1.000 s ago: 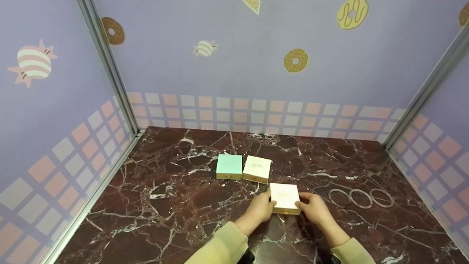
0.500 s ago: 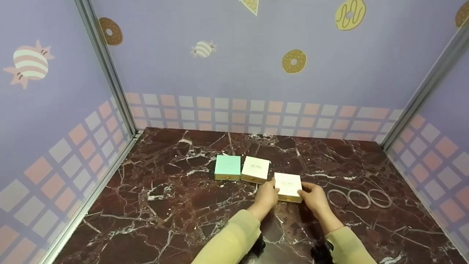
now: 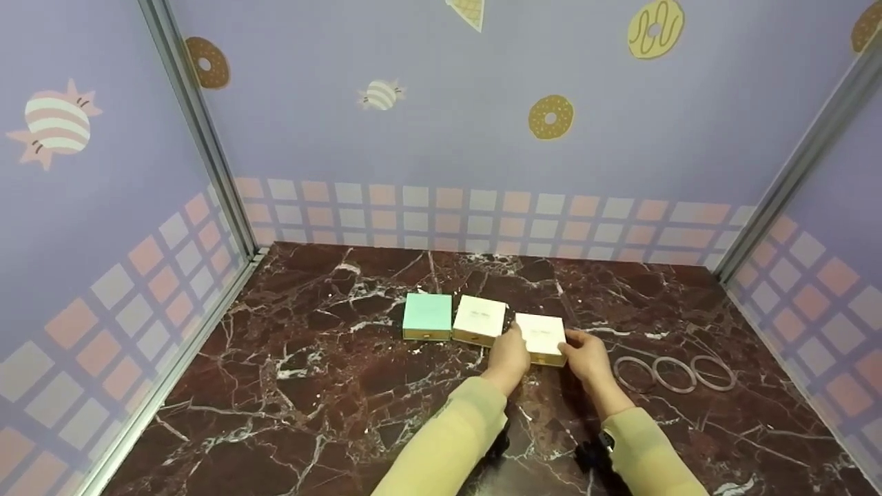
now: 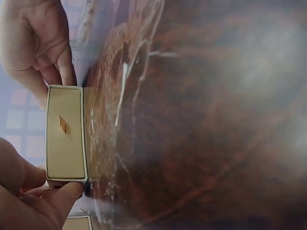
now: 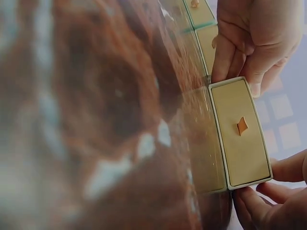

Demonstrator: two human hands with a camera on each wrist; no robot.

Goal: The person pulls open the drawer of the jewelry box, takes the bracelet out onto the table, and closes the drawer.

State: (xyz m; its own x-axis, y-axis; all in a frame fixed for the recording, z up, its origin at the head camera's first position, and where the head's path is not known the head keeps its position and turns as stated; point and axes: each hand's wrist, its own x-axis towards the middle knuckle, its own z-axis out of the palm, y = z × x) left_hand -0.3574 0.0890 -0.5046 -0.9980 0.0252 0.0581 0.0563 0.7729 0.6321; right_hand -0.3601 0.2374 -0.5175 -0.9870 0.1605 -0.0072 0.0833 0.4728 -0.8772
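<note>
A small white drawer box (image 3: 539, 336) stands on the marble table, held from both sides. On its left side my left hand (image 3: 509, 358) grips it, thumb in front and fingers along the side. From the right, my right hand (image 3: 586, 355) holds the opposite side between thumb and fingers. Its tan drawer front (image 4: 65, 143) with a small orange pull tab (image 4: 63, 124) faces me in the left wrist view. Just left of my left hand sits a cream drawer box (image 3: 479, 318). Beyond that one is a mint green drawer box (image 3: 427, 315).
Three pale rings (image 3: 674, 375) lie side by side to the right of my right hand. The dark marble tabletop (image 3: 275, 413) ends at purple printed walls (image 3: 386, 145) at the back and sides, with metal posts (image 3: 785, 151) at the corners.
Both hands have moved the white box away from me across the table, now nearly in line with the cream and green boxes. The rings and those two boxes stay put.
</note>
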